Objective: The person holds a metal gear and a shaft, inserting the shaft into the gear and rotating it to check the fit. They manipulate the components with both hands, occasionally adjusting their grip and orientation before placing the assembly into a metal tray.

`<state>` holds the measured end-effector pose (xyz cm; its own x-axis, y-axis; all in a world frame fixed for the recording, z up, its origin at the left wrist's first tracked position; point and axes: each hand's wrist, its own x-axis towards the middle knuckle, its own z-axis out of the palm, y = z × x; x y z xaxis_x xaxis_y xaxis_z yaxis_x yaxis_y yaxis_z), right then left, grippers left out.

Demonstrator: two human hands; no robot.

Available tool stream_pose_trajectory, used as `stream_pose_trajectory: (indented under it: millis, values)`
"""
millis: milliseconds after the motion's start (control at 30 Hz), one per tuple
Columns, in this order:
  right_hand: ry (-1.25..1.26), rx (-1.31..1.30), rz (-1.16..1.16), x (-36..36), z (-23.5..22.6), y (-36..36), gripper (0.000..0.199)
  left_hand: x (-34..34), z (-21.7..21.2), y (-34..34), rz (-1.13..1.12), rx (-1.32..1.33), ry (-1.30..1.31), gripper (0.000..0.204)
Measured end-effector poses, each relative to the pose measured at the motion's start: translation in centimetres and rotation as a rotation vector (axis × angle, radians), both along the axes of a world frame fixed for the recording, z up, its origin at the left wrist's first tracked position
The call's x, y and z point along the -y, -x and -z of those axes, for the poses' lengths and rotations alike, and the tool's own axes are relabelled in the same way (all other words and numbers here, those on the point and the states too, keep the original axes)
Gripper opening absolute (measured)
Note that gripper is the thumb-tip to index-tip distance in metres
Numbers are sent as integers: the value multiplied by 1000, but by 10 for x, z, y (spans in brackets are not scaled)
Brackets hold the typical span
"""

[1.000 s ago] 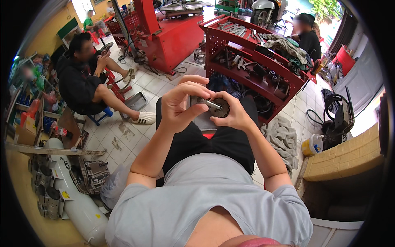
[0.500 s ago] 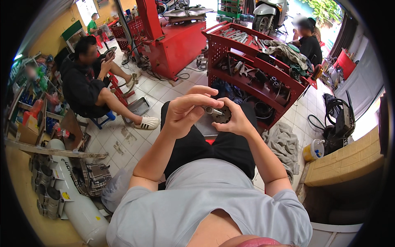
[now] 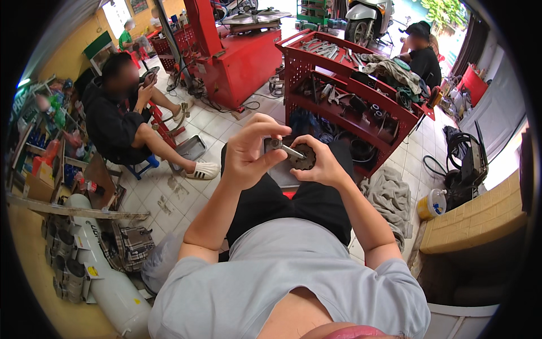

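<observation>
In front of my lap, my right hand [image 3: 322, 163] is closed around the rim of a dark round metal part [image 3: 307, 160] with a notched edge, like a small clutch hub or gear. A silver metal rod [image 3: 292, 151] with a thicker round head slants from the middle of that part toward my left hand [image 3: 252, 151]. The thumb and fingers of my left hand are curled about the rod's head, with the index finger raised above it. Whether the rod is fixed in the round part cannot be made out. Below both hands lies a grey metal tray [image 3: 282, 178], partly hidden.
A red tool cart [image 3: 350, 73] with wrenches and rags stands ahead to the right. At the left, a person in black [image 3: 113, 113] sits on a low stool, holding a phone-like object. A grey cloth [image 3: 387, 198] and a yellow-white bucket [image 3: 432, 204] lie to the right.
My left hand's fingers have drawn back and opened somewhat from the round part, showing more of the rod. My right hand stays almost where it was with the round part.
</observation>
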<state>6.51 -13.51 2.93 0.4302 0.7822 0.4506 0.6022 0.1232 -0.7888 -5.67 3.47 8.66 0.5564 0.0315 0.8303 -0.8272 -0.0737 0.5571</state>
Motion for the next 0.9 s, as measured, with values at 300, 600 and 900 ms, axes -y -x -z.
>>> stream_pose_trajectory:
  millis: [300,600,900]
  values:
    - [-16,-15,-1,-1,2,-1,52,7,8,-6,41,75,74,21]
    - [-5,-7,-5,-3,7,-4,53,18,5,0,101,-21,213,30]
    - [34,-40,8,-2,6,-4,55,2,14,-11,-6,101,163,35]
